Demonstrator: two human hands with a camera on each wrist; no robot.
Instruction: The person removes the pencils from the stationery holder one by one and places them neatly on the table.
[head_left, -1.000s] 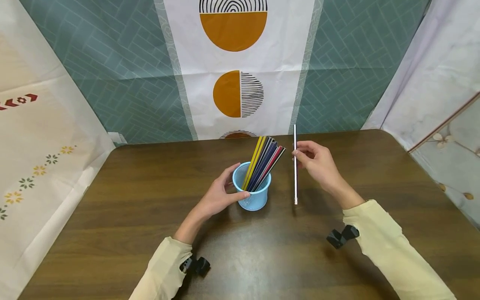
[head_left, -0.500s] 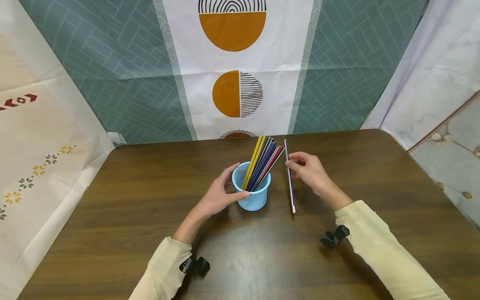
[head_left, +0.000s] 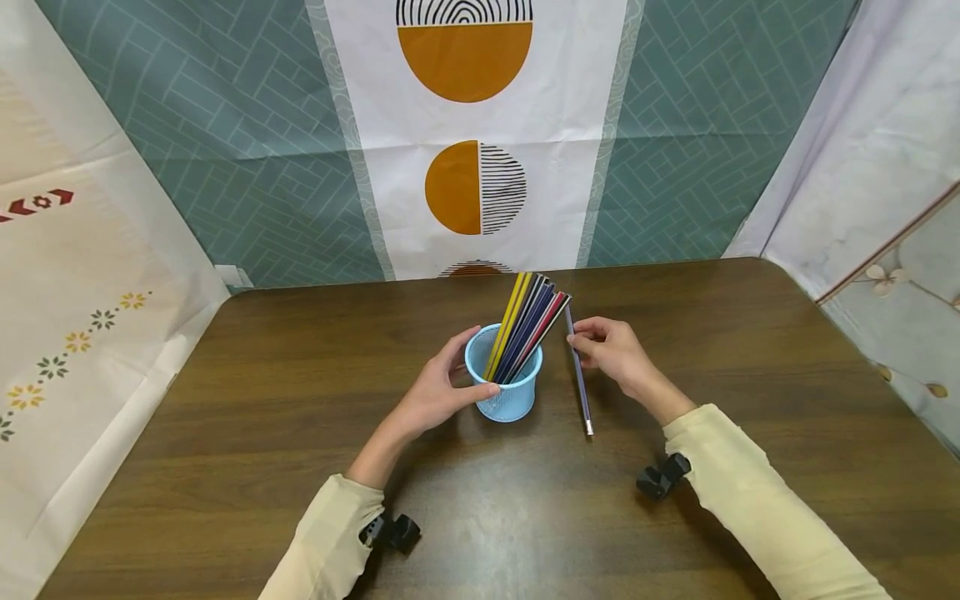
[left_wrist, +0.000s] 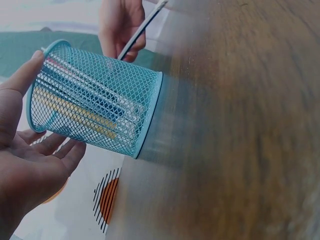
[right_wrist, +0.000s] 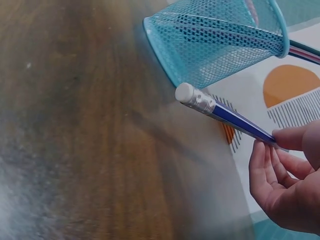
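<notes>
A light-blue mesh pencil cup (head_left: 507,402) stands upright on the wooden table. Several pencils (head_left: 522,329), yellow, dark blue, black and red, lean to the right inside it. My left hand (head_left: 440,387) holds the cup from its left side, with the thumb at the near rim and the fingers round the far side. To the right of the cup, my right hand (head_left: 611,352) pinches a blue pencil (head_left: 581,387) between thumb and fingers. In the right wrist view, the white eraser (right_wrist: 184,93) of this pencil points away from the hand, above the table and apart from the cup.
The brown wooden table (head_left: 285,467) reaches back to a green and white patterned cloth (head_left: 300,208). Pale patterned cloths hang at the left and right sides. A small black camera (head_left: 393,533) sits on the left wrist, and another camera (head_left: 663,477) on the right.
My right hand has moved left and nearer to me, bringing the pencil down and closer to the cup. The pencil now tilts slightly left at its far end. The left hand keeps its place.
</notes>
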